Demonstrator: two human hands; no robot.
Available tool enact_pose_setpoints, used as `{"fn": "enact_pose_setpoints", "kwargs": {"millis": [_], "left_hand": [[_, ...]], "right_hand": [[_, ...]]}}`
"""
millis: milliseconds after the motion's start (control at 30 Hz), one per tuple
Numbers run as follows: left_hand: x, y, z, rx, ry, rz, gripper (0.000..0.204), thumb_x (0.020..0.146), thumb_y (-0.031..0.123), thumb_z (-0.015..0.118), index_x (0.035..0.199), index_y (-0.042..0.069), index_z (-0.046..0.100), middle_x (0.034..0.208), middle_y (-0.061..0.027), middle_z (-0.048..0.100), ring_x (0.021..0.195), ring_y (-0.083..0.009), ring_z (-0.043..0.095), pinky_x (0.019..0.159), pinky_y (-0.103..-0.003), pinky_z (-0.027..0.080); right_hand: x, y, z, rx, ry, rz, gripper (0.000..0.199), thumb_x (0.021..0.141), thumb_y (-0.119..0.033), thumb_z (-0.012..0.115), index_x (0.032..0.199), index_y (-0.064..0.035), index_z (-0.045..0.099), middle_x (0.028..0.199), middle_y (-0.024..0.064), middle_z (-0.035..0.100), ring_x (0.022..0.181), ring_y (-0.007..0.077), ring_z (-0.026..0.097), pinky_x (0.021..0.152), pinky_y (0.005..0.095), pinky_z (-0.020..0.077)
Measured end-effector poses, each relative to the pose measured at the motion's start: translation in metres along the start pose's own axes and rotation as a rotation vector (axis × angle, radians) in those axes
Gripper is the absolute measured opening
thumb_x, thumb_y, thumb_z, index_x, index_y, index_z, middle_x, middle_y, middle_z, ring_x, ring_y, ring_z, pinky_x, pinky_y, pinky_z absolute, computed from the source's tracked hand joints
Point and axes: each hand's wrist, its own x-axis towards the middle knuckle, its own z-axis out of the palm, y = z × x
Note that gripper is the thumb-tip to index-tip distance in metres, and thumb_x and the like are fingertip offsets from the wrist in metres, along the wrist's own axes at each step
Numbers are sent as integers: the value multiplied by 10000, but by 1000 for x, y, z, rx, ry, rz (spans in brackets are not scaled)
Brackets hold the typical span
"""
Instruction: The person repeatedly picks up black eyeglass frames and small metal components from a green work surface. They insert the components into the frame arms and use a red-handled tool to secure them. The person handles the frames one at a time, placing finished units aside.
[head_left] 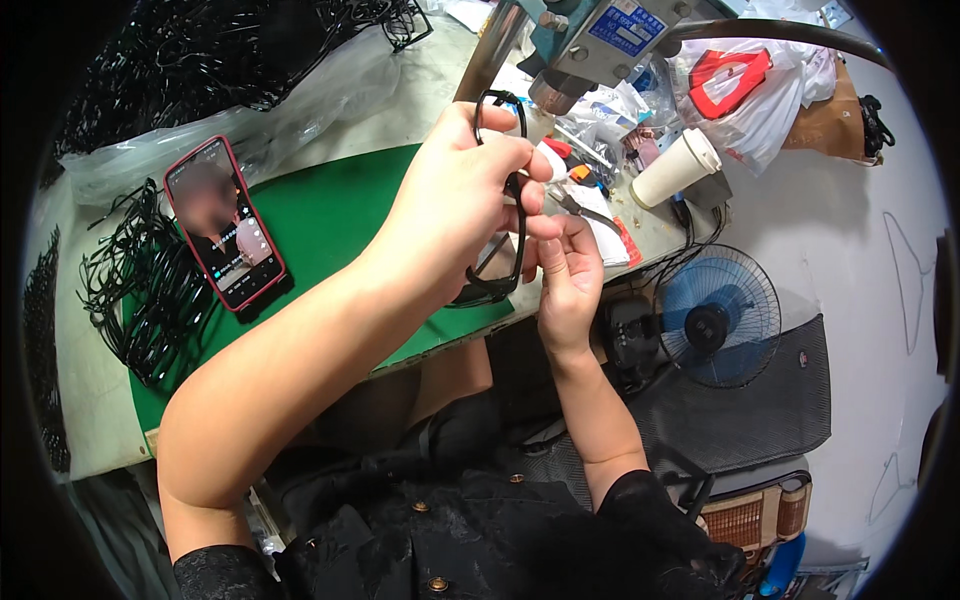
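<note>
My left hand (455, 200) is closed around a black eyeglass frame (521, 250), held up on edge over the front of the green mat (310, 210). Part of the frame is hidden behind my fingers. My right hand (572, 285) is just to the right, its thumb and fingers pinched together close to the left fingertips. Whatever lies in that pinch is too small or covered to make out. Beyond the hands stands a bench machine (575, 50) with a metal spindle.
A red-cased phone (225, 225) lies at left, beside a bunch of black frames (140, 290). More black frames (190, 70) are piled on clear plastic behind. At right are a white cup (672, 172), tools, plastic bags (770, 90), a fan (715, 315) and a dark chair (740, 400).
</note>
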Motion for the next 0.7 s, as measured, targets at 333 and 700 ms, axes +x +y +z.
{"fn": "enact_pose_setpoints", "kwargs": {"millis": [333, 700], "left_hand": [[12, -12, 8, 33, 5, 33, 230, 887, 50, 511, 1085, -1, 405, 858, -90, 558, 664, -111, 529, 599, -270, 524], [7, -20, 17, -1, 48, 82, 163, 892, 49, 502, 1034, 9, 433, 843, -100, 571, 660, -119, 545, 616, -287, 544]], "right_hand": [[18, -11, 0, -28, 1, -103, 117, 956, -152, 524, 974, -37, 510, 749, 18, 591, 621, 67, 525, 561, 201, 380], [100, -104, 7, -199, 298, -661, 225, 958, -243, 509, 837, -53, 506, 658, 24, 518, 561, 101, 446, 526, 243, 357]]}}
